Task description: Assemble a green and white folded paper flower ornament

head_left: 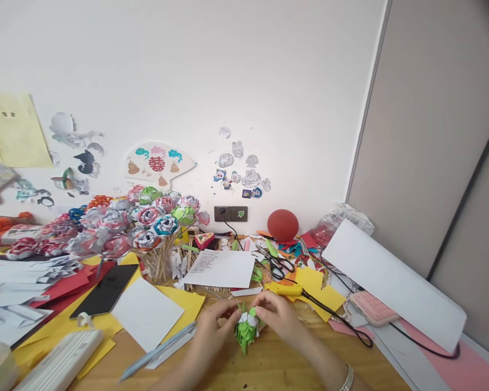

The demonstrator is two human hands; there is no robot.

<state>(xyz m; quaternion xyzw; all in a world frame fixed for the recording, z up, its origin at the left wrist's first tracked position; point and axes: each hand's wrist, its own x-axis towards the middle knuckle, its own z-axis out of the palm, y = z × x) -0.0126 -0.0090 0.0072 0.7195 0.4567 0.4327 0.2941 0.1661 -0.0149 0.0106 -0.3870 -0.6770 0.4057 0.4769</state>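
A green and white folded-paper flower [246,329] is held between both hands just above the wooden table [285,358]. My left hand [217,328] pinches its left upper edge with thumb and forefinger. On the other side, my right hand [277,316] grips the upper right part with bent fingers. Parts of the flower are covered by the fingertips. Right behind my right hand lies a yellow hot glue gun [283,289] with a black cord. A grey-blue pen [158,350] rests on a white paper strip to the left of my left hand.
Paper roses [149,217] on sticks stand at the back left. Black scissors [279,266], a handwritten sheet [222,269] and a red balloon [283,225] lie towards the wall. A phone [106,290] and blank white paper [147,314] lie left; a pink calculator [374,308] is right.
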